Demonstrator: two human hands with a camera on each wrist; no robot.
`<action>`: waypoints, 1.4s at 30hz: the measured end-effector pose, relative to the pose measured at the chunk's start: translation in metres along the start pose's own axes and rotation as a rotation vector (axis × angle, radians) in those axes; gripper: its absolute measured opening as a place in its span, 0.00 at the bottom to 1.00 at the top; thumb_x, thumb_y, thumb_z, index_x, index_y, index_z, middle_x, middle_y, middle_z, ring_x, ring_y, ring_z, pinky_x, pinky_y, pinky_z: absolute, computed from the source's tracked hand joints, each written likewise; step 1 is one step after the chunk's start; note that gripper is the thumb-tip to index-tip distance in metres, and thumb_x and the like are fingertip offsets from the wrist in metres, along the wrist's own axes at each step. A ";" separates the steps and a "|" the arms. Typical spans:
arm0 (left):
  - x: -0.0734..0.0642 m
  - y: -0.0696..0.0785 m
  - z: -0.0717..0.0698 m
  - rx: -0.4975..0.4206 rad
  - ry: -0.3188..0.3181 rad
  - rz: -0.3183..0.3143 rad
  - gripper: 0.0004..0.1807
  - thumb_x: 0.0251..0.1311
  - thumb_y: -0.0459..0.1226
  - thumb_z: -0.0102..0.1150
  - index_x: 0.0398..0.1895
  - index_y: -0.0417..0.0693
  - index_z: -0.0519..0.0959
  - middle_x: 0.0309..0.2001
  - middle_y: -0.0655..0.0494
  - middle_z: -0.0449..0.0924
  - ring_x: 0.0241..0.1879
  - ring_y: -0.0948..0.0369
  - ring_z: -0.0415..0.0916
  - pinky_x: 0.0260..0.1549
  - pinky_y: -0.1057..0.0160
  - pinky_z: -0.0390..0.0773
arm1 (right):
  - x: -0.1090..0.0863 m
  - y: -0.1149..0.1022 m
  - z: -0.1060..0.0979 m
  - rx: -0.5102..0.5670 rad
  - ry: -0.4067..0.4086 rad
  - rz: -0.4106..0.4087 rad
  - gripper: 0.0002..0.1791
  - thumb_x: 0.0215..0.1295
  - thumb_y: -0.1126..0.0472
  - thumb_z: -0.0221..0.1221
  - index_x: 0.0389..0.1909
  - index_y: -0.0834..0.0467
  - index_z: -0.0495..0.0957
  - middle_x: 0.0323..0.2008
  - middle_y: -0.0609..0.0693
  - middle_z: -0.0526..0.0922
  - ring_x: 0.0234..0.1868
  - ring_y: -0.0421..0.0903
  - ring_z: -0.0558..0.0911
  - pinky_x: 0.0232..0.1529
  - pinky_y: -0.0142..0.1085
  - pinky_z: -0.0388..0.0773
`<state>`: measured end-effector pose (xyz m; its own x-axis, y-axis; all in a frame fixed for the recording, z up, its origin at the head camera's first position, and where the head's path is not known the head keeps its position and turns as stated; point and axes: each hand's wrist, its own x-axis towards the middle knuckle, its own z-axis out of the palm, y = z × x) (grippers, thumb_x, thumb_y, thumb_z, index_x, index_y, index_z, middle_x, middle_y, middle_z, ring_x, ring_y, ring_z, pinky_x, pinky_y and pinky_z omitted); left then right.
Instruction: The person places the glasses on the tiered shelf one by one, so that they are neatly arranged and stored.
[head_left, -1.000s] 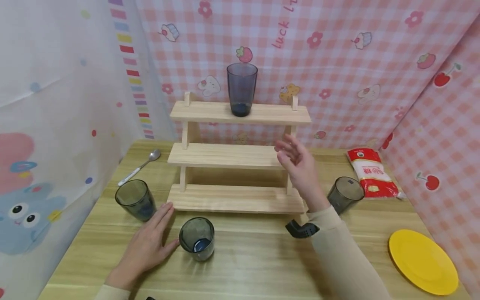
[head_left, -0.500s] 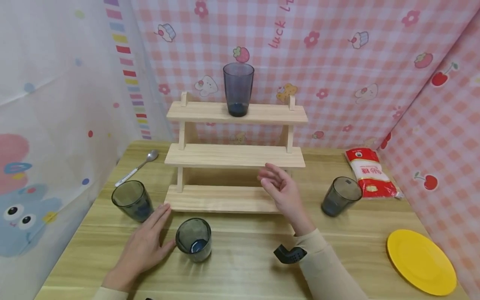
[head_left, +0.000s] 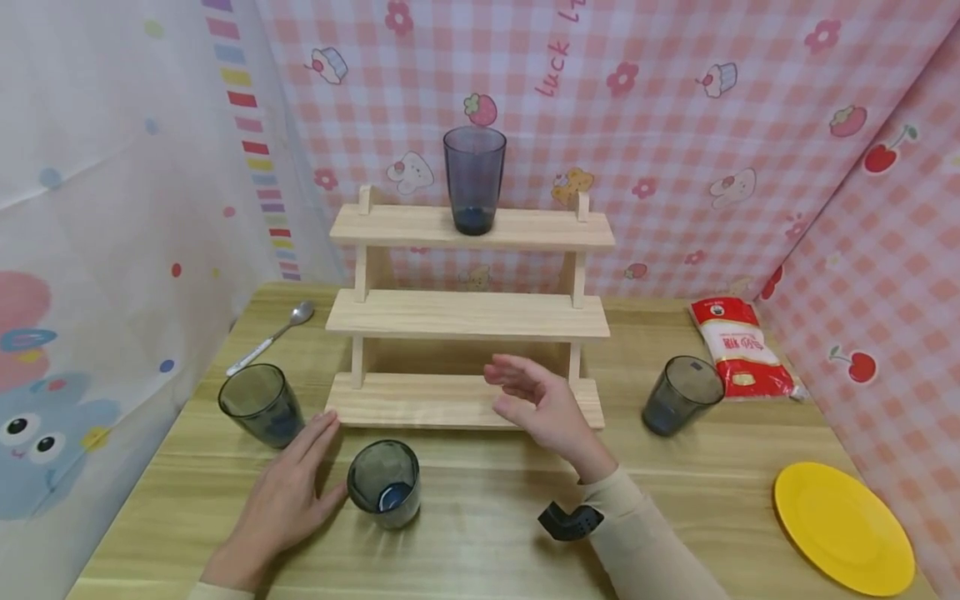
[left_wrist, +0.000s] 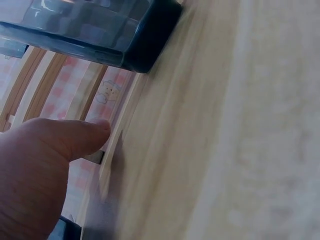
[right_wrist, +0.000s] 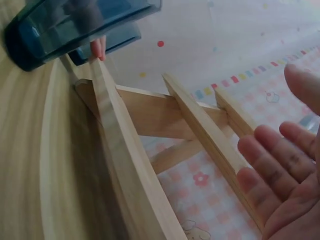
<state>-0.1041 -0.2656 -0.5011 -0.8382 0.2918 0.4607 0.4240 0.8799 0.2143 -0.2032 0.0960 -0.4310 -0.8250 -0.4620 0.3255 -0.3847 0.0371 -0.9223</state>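
A three-tier wooden display stand (head_left: pixel 465 315) stands on the table, with a tall tinted drinking glass (head_left: pixel 475 179) upright on its top tier. My left hand (head_left: pixel 281 492) lies low with straight fingers, fingertips right at the bottom tier's left corner. It rests between the left drinking glass (head_left: pixel 262 404) and the front drinking glass (head_left: pixel 384 483), the thumb close to the front one. Over the right part of the bottom tier, my right hand (head_left: pixel 551 417) hovers with relaxed, slightly bent fingers. Nothing is in its palm, as the right wrist view shows.
Another tinted glass (head_left: pixel 682 396) stands right of the stand, before a red and white packet (head_left: pixel 742 346). A yellow plate (head_left: pixel 843 529) lies at the right edge. Behind the left glass is a spoon (head_left: pixel 272 337). Checked cloth (head_left: pixel 675 167) hangs behind the table.
My right hand has come down and to the left, from beside the middle tier to over the bottom tier. The left hand has stayed at the stand's corner.
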 end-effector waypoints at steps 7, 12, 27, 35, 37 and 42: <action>0.002 0.000 -0.001 0.000 0.021 0.007 0.51 0.35 0.42 0.76 0.68 0.37 0.65 0.69 0.48 0.63 0.65 0.47 0.64 0.61 0.54 0.66 | -0.003 -0.024 0.019 -0.065 -0.129 -0.086 0.31 0.56 0.69 0.67 0.62 0.65 0.70 0.57 0.58 0.77 0.58 0.54 0.76 0.59 0.50 0.73; 0.002 0.000 -0.001 0.002 0.018 0.003 0.51 0.35 0.42 0.76 0.68 0.37 0.65 0.69 0.48 0.63 0.65 0.48 0.65 0.62 0.57 0.65 | -0.006 -0.030 0.039 -0.087 -0.263 -0.161 0.37 0.51 0.67 0.71 0.62 0.69 0.68 0.61 0.62 0.73 0.61 0.56 0.73 0.60 0.52 0.71; 0.001 -0.002 0.001 0.005 -0.003 -0.023 0.51 0.37 0.43 0.76 0.69 0.39 0.65 0.70 0.49 0.62 0.65 0.48 0.65 0.55 0.47 0.70 | -0.014 0.013 0.083 -0.141 -0.428 -0.255 0.55 0.41 0.59 0.78 0.72 0.53 0.59 0.70 0.48 0.64 0.68 0.44 0.65 0.63 0.42 0.70; 0.001 -0.002 0.002 0.005 0.004 -0.015 0.51 0.36 0.43 0.76 0.68 0.39 0.66 0.70 0.49 0.63 0.65 0.48 0.65 0.55 0.47 0.70 | -0.016 0.012 0.095 -0.158 -0.434 -0.209 0.55 0.45 0.56 0.76 0.73 0.50 0.55 0.67 0.44 0.67 0.65 0.40 0.68 0.61 0.38 0.71; 0.001 -0.002 0.002 0.005 0.006 -0.013 0.50 0.36 0.43 0.76 0.68 0.38 0.66 0.69 0.49 0.63 0.65 0.48 0.65 0.55 0.47 0.70 | -0.016 0.013 0.097 -0.156 -0.427 -0.209 0.55 0.46 0.55 0.76 0.73 0.50 0.55 0.67 0.44 0.68 0.65 0.40 0.69 0.61 0.37 0.71; 0.000 -0.001 0.001 0.009 0.001 -0.017 0.50 0.36 0.43 0.76 0.68 0.38 0.66 0.69 0.49 0.63 0.65 0.48 0.65 0.55 0.48 0.70 | -0.017 0.015 0.101 -0.149 -0.419 -0.219 0.54 0.47 0.56 0.75 0.74 0.51 0.55 0.67 0.46 0.68 0.65 0.41 0.69 0.61 0.35 0.70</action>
<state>-0.1049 -0.2658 -0.5025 -0.8448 0.2762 0.4583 0.4065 0.8882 0.2140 -0.1537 0.0150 -0.4714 -0.4925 -0.7888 0.3679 -0.6107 0.0120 -0.7918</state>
